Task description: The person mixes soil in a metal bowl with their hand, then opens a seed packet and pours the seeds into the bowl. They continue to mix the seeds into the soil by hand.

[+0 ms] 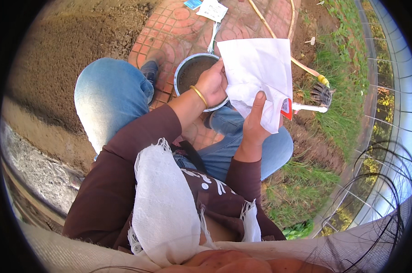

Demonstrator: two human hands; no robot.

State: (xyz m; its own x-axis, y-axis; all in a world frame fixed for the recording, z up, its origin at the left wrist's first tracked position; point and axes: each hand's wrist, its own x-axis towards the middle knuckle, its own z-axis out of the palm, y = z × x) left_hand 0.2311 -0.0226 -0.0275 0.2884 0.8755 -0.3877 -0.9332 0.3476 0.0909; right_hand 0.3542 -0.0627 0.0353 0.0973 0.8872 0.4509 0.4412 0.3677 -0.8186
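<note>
A white, creased paper sheet or paper bag is held up in front of me, over the right side of a round basin. My left hand, with a gold bangle at its wrist, grips the left edge; its fingertips are partly hidden behind the paper. My right hand pinches the lower right part, thumb on the front and fingers behind. A small red-and-white piece sticks out beside the right hand; its kind is unclear. The grey-rimmed basin holds dark soil and stands between my knees.
White stick-like strips, a white packet and a blue packet lie on red paving beyond the basin. A hose and white pipe are at right, near grass. Bare soil spreads left.
</note>
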